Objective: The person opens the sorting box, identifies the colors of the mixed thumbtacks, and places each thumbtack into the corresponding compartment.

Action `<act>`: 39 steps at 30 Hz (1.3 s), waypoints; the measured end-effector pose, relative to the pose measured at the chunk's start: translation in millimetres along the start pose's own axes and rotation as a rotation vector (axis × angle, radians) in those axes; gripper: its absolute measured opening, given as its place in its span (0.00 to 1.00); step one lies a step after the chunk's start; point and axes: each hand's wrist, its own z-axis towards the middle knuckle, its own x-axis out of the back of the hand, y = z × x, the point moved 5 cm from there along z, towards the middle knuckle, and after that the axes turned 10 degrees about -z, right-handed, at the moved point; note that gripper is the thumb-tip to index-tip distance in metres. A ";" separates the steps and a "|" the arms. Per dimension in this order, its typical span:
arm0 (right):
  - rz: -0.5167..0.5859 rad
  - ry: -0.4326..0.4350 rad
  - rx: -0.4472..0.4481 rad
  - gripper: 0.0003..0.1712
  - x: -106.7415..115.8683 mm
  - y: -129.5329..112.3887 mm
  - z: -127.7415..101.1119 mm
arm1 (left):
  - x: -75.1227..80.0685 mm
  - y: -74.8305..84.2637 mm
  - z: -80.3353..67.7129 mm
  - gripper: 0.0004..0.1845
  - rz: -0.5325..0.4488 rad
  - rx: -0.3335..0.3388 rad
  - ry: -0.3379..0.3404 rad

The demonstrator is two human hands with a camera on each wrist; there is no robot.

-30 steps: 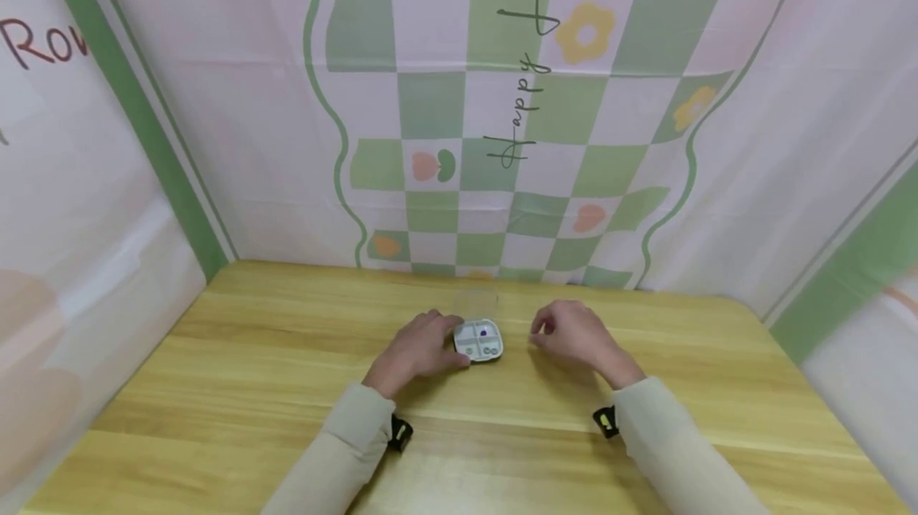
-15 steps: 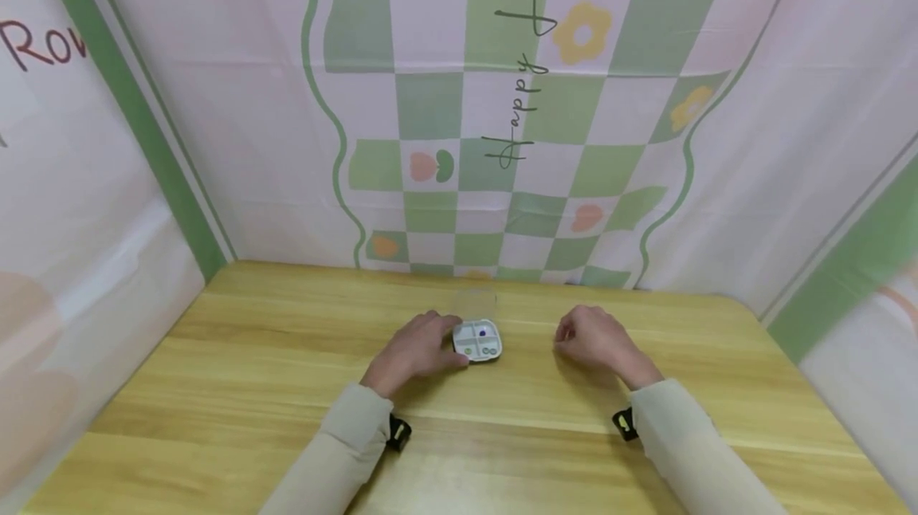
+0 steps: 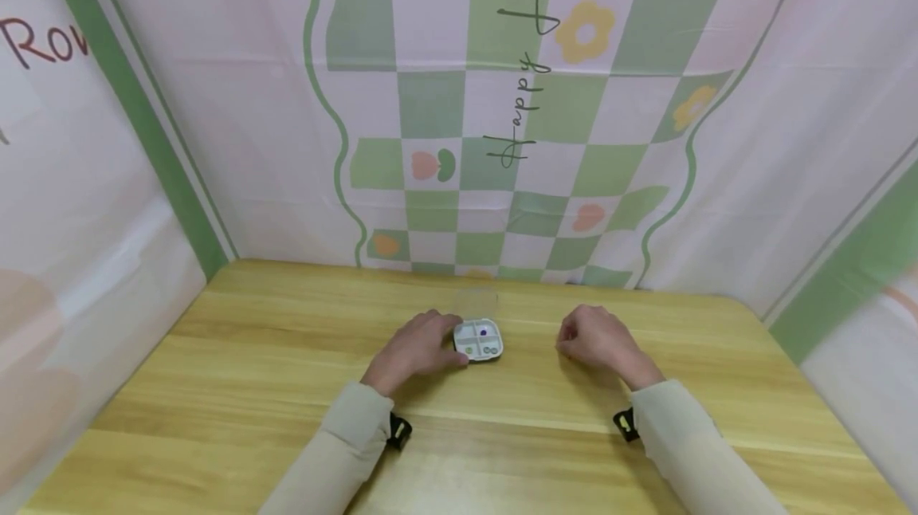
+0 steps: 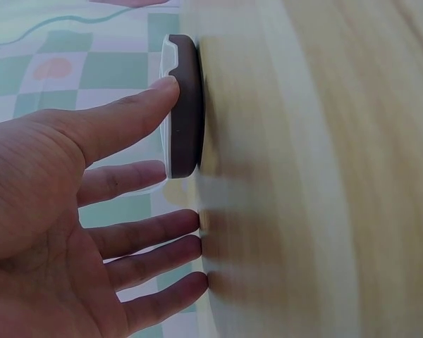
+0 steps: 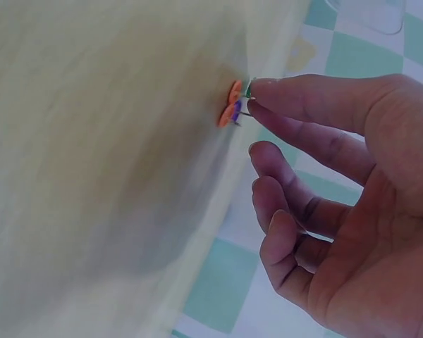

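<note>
My left hand [image 3: 418, 347] holds a small four-compartment case [image 4: 186, 109] between thumb and index finger. The case is white inside with a dark brown body; its clear lid [image 3: 476, 304] lies swung back. One compartment holds a purple piece [image 3: 484, 332], and the two front ones hold small greenish and grey pieces. To the right, my right hand [image 3: 598, 341] is at the tabletop, thumb and index finger pinching at a tiny green piece [image 5: 250, 89]. Beside those fingertips are orange discs [image 5: 228, 115] and a purple piece [image 5: 236, 109] with thin metal pins. In the head view the hand hides them.
A wooden table [image 3: 287, 419] spreads under both hands. Behind it hangs a cloth [image 3: 430, 108] with green checks and flowers, and printed cloth panels stand at both sides. Each wrist wears a black strap mount [image 3: 399, 431].
My right hand has moved right, away from the case, and come to rest over the tabletop. The left hand and the case have stayed in place.
</note>
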 end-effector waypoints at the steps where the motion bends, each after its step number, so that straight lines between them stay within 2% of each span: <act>1: 0.001 0.004 0.001 0.06 0.9 -1.6 0.5 | -0.2 -0.2 0.2 0.35 -0.002 0.002 0.000; 8: -0.004 0.080 0.031 0.02 11.8 -25.0 6.5 | -0.4 -0.2 1.7 0.35 -0.004 -0.001 -0.008; 16: 0.040 0.136 0.102 0.02 9.2 -62.6 16.9 | -0.5 -0.4 2.0 0.35 -0.010 -0.003 -0.009; 25: 0.071 0.121 0.155 0.05 -1.7 -105.3 25.5 | 0.2 -0.9 4.3 0.34 0.006 -0.019 -0.011; 31: 0.098 0.102 0.176 0.04 -11.1 -117.1 27.8 | -0.7 -0.5 5.6 0.33 0.020 -0.033 -0.012; 39: 0.099 0.094 0.170 0.03 -17.0 -119.8 27.0 | -0.6 -1.1 4.5 0.33 0.016 -0.011 -0.017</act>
